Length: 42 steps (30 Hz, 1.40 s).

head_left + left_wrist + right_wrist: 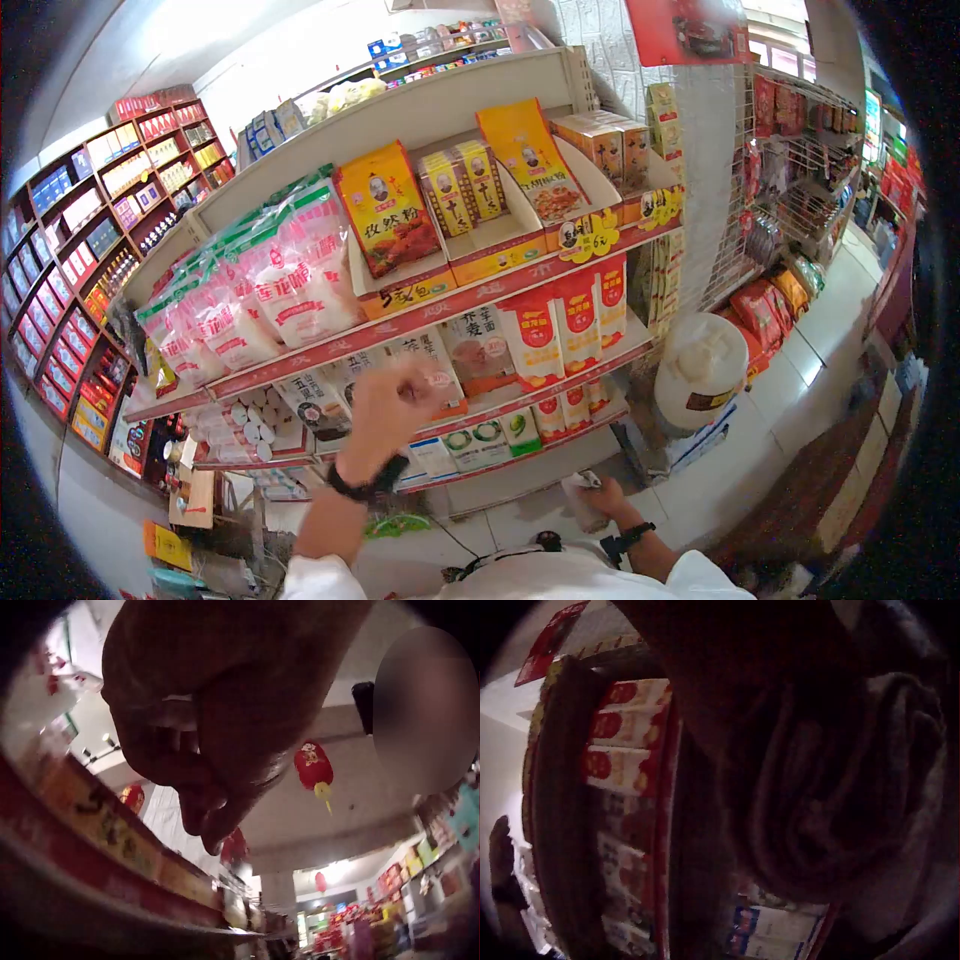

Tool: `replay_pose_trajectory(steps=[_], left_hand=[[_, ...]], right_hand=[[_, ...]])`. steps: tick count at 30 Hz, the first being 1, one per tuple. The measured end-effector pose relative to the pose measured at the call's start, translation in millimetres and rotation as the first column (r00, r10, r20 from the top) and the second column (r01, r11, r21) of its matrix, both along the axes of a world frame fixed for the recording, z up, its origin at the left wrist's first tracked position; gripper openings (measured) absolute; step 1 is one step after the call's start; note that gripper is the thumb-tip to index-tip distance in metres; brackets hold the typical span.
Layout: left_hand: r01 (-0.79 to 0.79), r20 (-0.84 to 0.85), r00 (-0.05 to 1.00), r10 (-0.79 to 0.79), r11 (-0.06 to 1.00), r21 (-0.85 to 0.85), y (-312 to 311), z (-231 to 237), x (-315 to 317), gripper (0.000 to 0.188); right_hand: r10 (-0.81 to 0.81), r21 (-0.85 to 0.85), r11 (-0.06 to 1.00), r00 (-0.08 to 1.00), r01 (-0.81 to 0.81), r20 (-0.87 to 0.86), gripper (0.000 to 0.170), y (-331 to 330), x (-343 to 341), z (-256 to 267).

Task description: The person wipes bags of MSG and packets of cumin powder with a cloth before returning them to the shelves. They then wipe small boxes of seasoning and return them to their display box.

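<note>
Blurred in the head view, the left hand (pixel 395 400) is in front of the middle shelf's packets, below the top shelf's red edge strip (pixel 420 322). In the left wrist view this hand (pixel 217 712) has bent fingers, thumb and fingertips close together, with nothing visible between them. Low at the right of the rack, the right hand (pixel 618 505) grips a folded greyish cloth (pixel 584 510). The right wrist view shows the folds of the cloth (pixel 810 817) large and dark; the fingers are mostly hidden there.
The top shelf bears pink-and-white bags (pixel 300 270), yellow pouches (pixel 385 215) and small boxes. Red-and-white packets (pixel 533 335) stand one level down. To the right are a white bucket (pixel 700 370) and a wire rack (pixel 790 150). A green item (pixel 398 524) lies on the floor.
</note>
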<state>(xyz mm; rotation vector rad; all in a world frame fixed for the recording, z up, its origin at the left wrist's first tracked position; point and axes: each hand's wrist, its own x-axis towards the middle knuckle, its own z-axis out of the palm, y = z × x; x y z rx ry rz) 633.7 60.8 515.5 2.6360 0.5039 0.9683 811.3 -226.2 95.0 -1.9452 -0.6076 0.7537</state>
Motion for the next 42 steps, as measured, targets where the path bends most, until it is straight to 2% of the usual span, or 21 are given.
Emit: replay_pose_trajectory(steps=[2,6,8,11,13,14,15,16,17,19,20,22,25,26,27,30,32,34,36,40,42], left_hand=[[-0.09,-0.188,0.981,0.039,0.958,-0.274,-14,-66,-24,0.022],[-0.094,-0.175,0.983,0.049,0.962,-0.258,-4,-239,-93,0.032],[-0.229,-0.271,0.953,0.137,0.912,-0.341,-11,-299,-142,0.033],[-0.425,-0.425,0.886,0.184,0.687,-0.59,-38,-335,-186,0.036],[-0.042,-0.006,0.992,0.123,0.297,-0.954,-40,-381,-219,0.045],[-0.035,-0.002,0.993,0.114,0.286,-0.957,-35,-408,-230,0.045],[-0.061,-0.031,0.996,0.079,0.406,-0.912,-25,-438,-236,0.038],[-0.075,-0.06,0.997,0.044,0.521,-0.85,-22,-442,-228,0.032],[-0.058,-0.051,0.998,0.027,0.513,-0.856,-26,-448,-222,0.032],[0.005,0.024,0.996,0.085,0.223,-0.975,-44,-400,-184,0.032],[0.011,0.026,0.997,0.068,0.213,-0.977,-45,-361,-158,0.032],[0.107,0.104,0.994,0.031,-0.099,-0.989,-41,-294,-112,0.051],[-0.127,-0.127,0.992,0.005,-0.034,-0.991,-27,-283,-84,0.067],[0.028,0.031,0.999,0.009,0.252,-0.967,-20,-301,-76,0.07],[0.031,0.029,0.999,-0.013,0.243,-0.969,-14,-317,-77,0.07],[0.176,0.159,0.982,-0.105,0.178,-0.968,-5,-310,-69,0.077],[0.001,-0.021,0.986,-0.165,0.133,-0.991,-16,-297,-58,0.081],[0.053,-0.015,0.965,-0.263,0.25,-0.967,-29,-268,-44,0.08],[0.305,0.182,0.912,-0.366,0.314,-0.899,-38,-294,-33,0.08],[0.116,-0.123,0.9,-0.418,0.501,-0.858,-47,-263,-26,0.081],[0.19,-0.079,0.896,-0.437,0.538,-0.821,-47,-285,-24,0.082]], right_hand=[[-0.134,-0.002,0.991,0.982,0.135,-0.131,0.039,-24,8,-34],[-0.311,0.01,0.943,0.891,0.333,-0.33,0.031,-71,55,-166],[-0.108,0.163,0.982,0.992,0.097,0.061,0.038,-71,68,-242],[-0.064,0.267,0.963,0.985,0.019,0.162,0.04,-75,66,-189],[-0.094,0.323,0.942,0.995,0.094,-0.015,0.036,-42,69,-218],[-0.102,0.371,0.913,0.975,0.17,-0.196,0.034,-31,67,-227],[-0.116,0.361,0.915,0.975,0.179,-0.189,0.034,-22,68,-167],[0.126,0.34,0.933,0.781,0.115,-0.611,0.033,3,39,-94],[0.107,0.331,0.935,0.789,0.127,-0.605,0.033,-4,39,-78],[0.171,0.271,0.963,0.733,0.018,-0.659,0.037,119,-6,18],[0.199,0.243,0.969,0.695,-0.036,-0.691,0.038,111,-9,28],[0.248,0.08,0.968,0.841,-0.239,-0.48,0.051,142,-41,128],[0.392,0.354,0.9,0.826,-0.255,-0.404,0.069,174,-71,101],[0.337,0.328,0.91,0.914,-0.255,-0.224,0.073,178,-78,107],[0.272,0.298,0.921,0.962,-0.25,-0.035,0.078,175,-85,112],[0.274,0.401,0.909,0.885,-0.111,-0.376,0.073,147,-92,158],[0.247,0.382,0.924,0.787,-0.015,-0.565,0.07,136,-91,149],[0.185,0.278,0.949,0.45,0.148,-0.873,0.064,119,-90,141],[0.174,0.295,0.938,0.488,0.181,-0.855,0.061,107,-88,125],[0.127,0.32,0.927,0.64,0.196,-0.758,0.056,91,-91,116],[0.062,0.29,0.922,0.642,0.255,-0.764,0.055,85,-98,108]])
